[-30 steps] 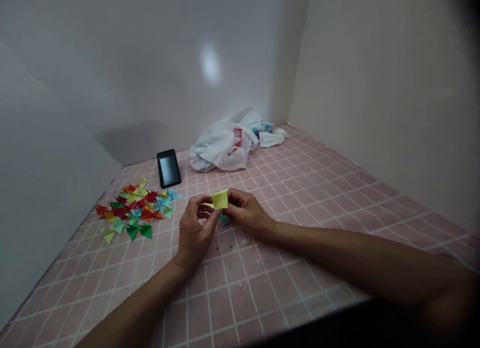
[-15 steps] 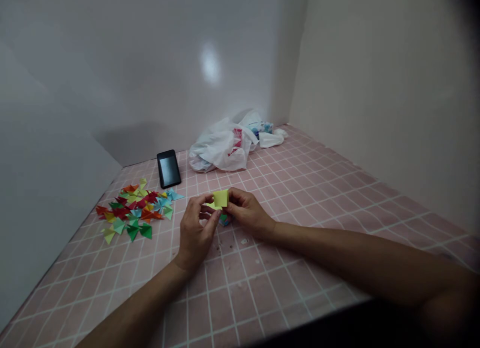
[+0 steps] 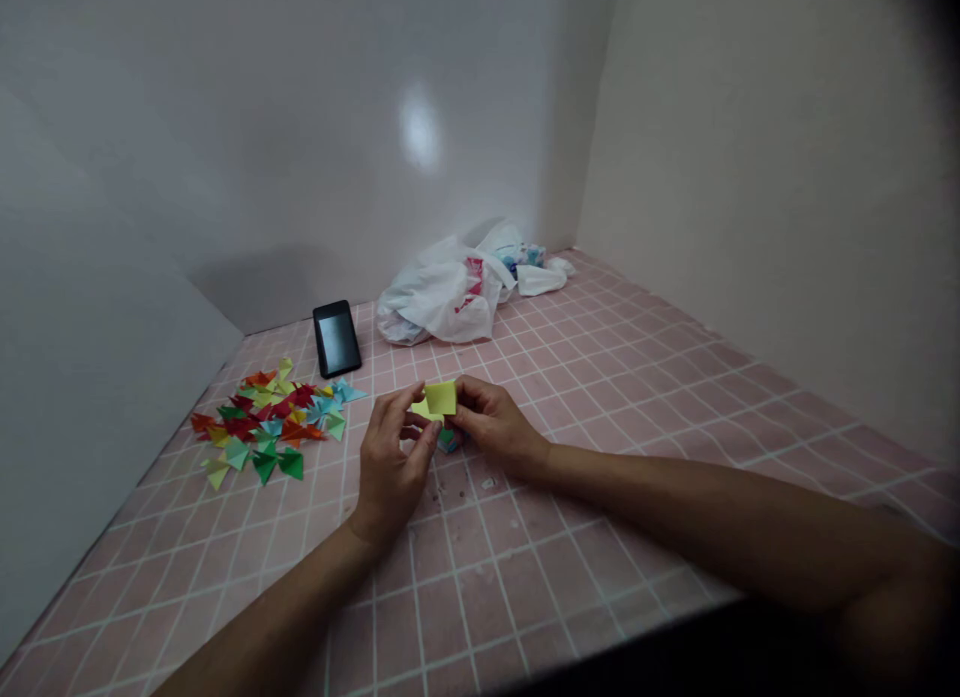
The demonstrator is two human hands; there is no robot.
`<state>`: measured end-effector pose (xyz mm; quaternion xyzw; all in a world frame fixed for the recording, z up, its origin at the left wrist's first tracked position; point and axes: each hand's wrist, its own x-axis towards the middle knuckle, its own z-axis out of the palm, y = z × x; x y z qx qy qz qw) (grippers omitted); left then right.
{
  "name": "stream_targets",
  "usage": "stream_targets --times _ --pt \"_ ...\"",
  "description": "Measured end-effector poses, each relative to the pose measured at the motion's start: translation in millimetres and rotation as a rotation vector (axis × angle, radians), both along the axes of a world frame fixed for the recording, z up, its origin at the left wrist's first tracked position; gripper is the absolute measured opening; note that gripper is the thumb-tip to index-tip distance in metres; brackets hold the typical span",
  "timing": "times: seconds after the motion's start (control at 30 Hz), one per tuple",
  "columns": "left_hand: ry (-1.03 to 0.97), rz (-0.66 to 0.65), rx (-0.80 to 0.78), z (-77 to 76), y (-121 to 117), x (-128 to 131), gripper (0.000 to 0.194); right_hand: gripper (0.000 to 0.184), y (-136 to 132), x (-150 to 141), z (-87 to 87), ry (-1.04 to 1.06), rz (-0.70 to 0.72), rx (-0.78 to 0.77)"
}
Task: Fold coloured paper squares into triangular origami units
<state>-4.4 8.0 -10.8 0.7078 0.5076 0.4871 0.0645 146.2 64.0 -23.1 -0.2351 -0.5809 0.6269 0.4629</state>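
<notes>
A small piece of yellow-green folded paper [image 3: 440, 399] is pinched between my left hand [image 3: 390, 462] and my right hand [image 3: 493, 427], held just above the tiles. Directly under my right fingers, a small folded paper piece in blue and green [image 3: 449, 440] rests on the surface, partly hidden by that hand. To the left of my left hand lies a loose heap of folded origami triangles [image 3: 266, 422] in red, green, yellow, orange and light blue, with neither hand touching it.
A black tablet or phone [image 3: 337, 339] lies beyond the paper heap. A crumpled white plastic bag [image 3: 442, 302] and some white tissue [image 3: 540, 279] sit against the back wall. The pink grid-tiled surface [image 3: 525, 577] has small paper scraps near my hands, with white walls on three sides.
The yellow-green paper now looks flatter and squarer in my fingers, its top edge slightly lower. My hands have barely shifted, and the other objects stay where they were.
</notes>
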Motion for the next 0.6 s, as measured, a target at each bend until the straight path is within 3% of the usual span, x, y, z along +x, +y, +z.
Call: stream_targets --times 0.6 --pt "-0.012 0.000 -0.001 0.0 0.1 0.3 0.039 0.015 0.6 0.3 0.9 -0.007 -0.001 -0.008"
